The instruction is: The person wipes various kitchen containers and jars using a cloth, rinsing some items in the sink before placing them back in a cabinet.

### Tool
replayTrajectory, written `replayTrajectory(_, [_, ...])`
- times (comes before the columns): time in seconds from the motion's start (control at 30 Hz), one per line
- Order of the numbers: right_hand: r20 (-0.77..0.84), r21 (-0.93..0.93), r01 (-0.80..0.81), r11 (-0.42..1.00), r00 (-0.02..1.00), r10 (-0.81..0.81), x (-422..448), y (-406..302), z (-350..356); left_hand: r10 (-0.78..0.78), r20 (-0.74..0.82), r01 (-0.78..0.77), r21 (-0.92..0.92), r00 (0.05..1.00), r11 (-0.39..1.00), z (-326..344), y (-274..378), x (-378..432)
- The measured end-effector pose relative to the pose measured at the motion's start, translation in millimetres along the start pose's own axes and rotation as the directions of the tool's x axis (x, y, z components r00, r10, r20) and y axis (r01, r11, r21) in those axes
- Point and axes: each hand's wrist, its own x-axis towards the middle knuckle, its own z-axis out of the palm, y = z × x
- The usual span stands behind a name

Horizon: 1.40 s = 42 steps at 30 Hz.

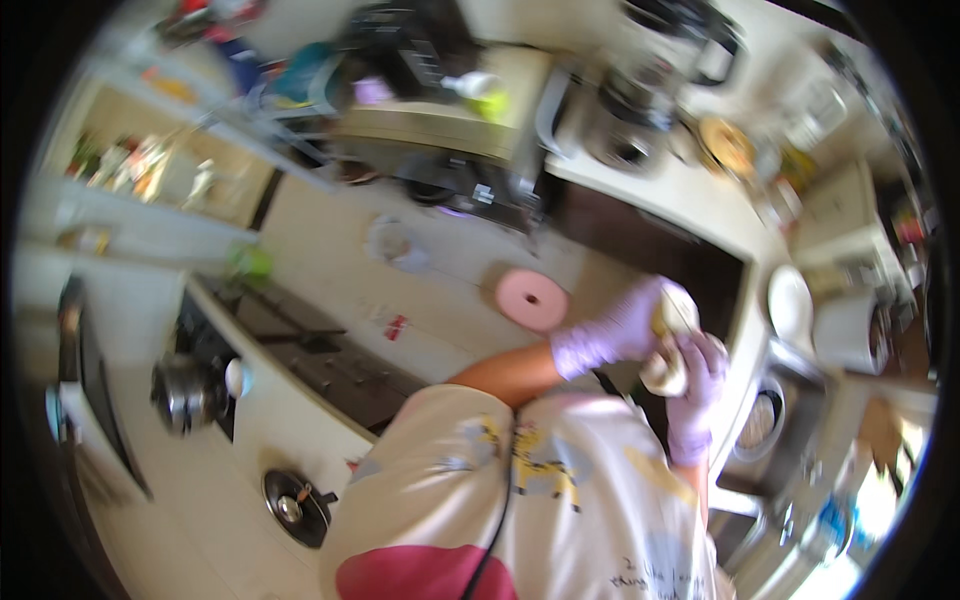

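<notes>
Both my hands wear lilac gloves and are close together at the right, in front of the counter edge. My left hand reaches across from the left, its fingers around a soft-looking whitish item. Just below it, my right hand grips the same pale stuff, which bulges out again beneath the fingers. Blur hides what the item is, and whether it is one piece or two. A patterned apron covers my front below the hands.
On the floor stand a pink round stool and a pale bin-like container. The counter at right carries a kitchen appliance and a white oval dish, with a sink nearby. Left are a metal pot and a lid.
</notes>
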Motion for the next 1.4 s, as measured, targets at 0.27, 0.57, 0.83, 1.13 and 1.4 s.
replayTrajectory(0.27, [0.233,0.551,-0.721,0.419,0.615,0.753,-45,61,-9,0.083,-0.086,-0.083,-0.001,0.993,0.997,-24,29,19])
replayTrajectory(0.57, [0.015,0.799,-0.303,0.519,0.873,0.487,13,15,-19,0.156,0.095,-0.18,0.348,0.983,0.92,3,30,18])
replayTrajectory(0.83, [0.162,-0.091,-0.077,0.993,0.983,0.091,26,-8,-20,0.118,0.188,-0.154,0.192,0.975,0.969,6,32,12])
replayTrajectory(1.13, [0.097,-0.045,-0.367,0.929,0.924,0.37,-45,30,-22,0.134,0.131,-0.142,0.055,0.982,0.988,-2,38,13])
replayTrajectory(1.4, [-0.027,0.699,-0.463,0.544,0.744,0.668,-14,15,-40,0.261,0.119,-0.284,0.281,0.958,0.917,-12,36,15])
